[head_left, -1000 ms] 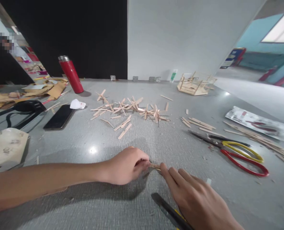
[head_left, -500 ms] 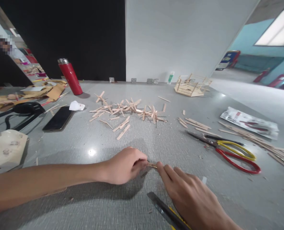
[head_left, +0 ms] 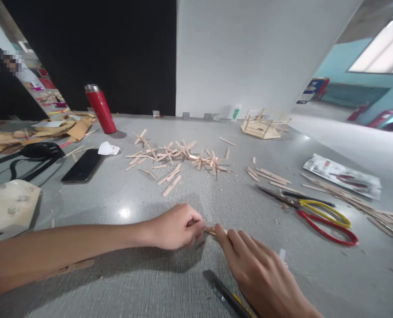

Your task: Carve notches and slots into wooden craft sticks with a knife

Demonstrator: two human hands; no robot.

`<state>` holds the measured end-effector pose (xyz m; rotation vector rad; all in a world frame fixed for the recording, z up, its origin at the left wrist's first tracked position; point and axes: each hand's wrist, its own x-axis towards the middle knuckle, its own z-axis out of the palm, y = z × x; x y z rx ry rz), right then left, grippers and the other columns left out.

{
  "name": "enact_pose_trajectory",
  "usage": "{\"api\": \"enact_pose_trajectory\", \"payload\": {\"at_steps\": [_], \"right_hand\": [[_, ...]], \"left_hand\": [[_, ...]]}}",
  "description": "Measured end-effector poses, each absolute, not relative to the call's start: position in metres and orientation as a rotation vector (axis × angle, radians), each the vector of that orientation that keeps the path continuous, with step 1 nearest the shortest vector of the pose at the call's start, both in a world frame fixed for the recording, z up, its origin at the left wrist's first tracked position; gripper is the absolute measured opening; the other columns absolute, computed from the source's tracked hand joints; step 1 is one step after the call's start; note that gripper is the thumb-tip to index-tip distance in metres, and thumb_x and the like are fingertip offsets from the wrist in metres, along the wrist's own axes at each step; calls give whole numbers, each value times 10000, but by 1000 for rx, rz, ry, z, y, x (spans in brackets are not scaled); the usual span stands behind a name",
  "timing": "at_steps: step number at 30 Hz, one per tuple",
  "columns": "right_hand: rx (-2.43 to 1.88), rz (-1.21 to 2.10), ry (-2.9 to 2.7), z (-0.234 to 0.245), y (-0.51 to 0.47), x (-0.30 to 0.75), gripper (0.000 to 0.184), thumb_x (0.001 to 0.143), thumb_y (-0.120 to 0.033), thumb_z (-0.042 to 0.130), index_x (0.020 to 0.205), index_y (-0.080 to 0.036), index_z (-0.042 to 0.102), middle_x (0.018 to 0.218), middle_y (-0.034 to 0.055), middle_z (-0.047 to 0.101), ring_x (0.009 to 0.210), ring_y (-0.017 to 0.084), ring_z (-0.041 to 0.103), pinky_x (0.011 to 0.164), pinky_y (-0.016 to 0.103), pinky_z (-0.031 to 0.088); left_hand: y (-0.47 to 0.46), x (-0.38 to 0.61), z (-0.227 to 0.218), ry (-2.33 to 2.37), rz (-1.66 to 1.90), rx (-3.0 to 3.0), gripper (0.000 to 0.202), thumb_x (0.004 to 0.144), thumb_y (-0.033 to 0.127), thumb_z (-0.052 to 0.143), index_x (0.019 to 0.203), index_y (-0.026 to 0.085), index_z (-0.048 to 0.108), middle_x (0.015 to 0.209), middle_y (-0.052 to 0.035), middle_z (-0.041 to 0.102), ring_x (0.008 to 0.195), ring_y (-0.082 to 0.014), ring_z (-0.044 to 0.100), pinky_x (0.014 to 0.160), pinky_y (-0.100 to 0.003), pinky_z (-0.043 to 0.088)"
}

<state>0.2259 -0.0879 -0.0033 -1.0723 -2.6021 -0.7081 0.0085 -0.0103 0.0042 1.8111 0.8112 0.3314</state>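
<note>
My left hand [head_left: 176, 227] is closed, pinching one end of a small wooden stick [head_left: 211, 231] that lies low over the grey table [head_left: 196, 194]. My right hand [head_left: 259, 276] comes from the lower right and pinches the stick's other end with its fingertips. The two hands nearly touch over the stick, most of which is hidden by the fingers. A black and yellow utility knife [head_left: 227, 298] lies on the table just under my right hand.
A heap of wooden sticks [head_left: 176, 154] lies mid-table, with scissors [head_left: 315, 210] with red and yellow handles to the right. Further off stand a red flask [head_left: 101, 109], a phone [head_left: 83, 165], a stick-built frame [head_left: 264, 124], a plastic packet [head_left: 342, 175] and cardboard scraps [head_left: 33, 132].
Both hands stay pinched on the stick; the right fingertips have crept slightly left toward the left hand. The view has shifted a little.
</note>
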Motion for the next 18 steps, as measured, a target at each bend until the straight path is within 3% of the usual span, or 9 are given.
{"api": "enact_pose_trajectory", "payload": {"at_steps": [3, 5, 7, 10, 14, 18], "right_hand": [[-1150, -410, -2481, -2, -82, 236, 417, 889, 25, 409, 1237, -93, 605, 856, 67, 688, 673, 200, 676, 543, 309, 545], [-1250, -96, -2301, 6, -78, 241, 247, 980, -134, 485, 1182, -175, 622, 821, 20, 678, 632, 148, 645, 547, 255, 517], [-1357, 244, -2040, 19, -76, 242, 163, 979, -302, 577, 1105, -218, 639, 812, -3, 684, 600, 112, 623, 535, 209, 494], [-1406, 707, -1723, 41, -80, 237, 251, 912, -443, 654, 1041, -228, 669, 802, 6, 708, 621, 119, 638, 516, 186, 482], [-1380, 1055, -1648, 52, -90, 229, 275, 887, -489, 653, 853, -220, 701, 670, 4, 662, 623, 140, 616, 556, 207, 505], [-1333, 1050, -1627, 48, -98, 229, 239, 845, -457, 714, 805, -223, 683, 696, 8, 657, 612, 140, 617, 537, 214, 518]], "left_hand": [[-11, 8, 5, 863, 386, 1772, 410, 1036, 422, 391, 758, 171, 558, 547, 23, 565, 364, -89, 471, 393, -191, 344], [-14, 8, 11, 881, 460, 1779, 374, 1038, 413, 415, 823, 165, 595, 629, 10, 609, 426, -87, 512, 438, -191, 384], [-18, 8, 20, 873, 527, 1797, 333, 1032, 391, 461, 852, 164, 625, 687, 9, 624, 504, -83, 544, 505, -188, 422], [-25, 8, 35, 795, 627, 1877, 295, 1025, 316, 514, 845, 156, 685, 614, 31, 561, 531, -76, 518, 545, -184, 420], [-33, 7, 48, 661, 835, 1910, 179, 987, 190, 576, 1010, 165, 752, 839, -23, 654, 650, -81, 594, 644, -203, 490], [-42, 8, 52, 652, 799, 1653, 135, 955, 243, 654, 1019, 156, 736, 932, -53, 671, 709, -107, 645, 669, -230, 537]]}}
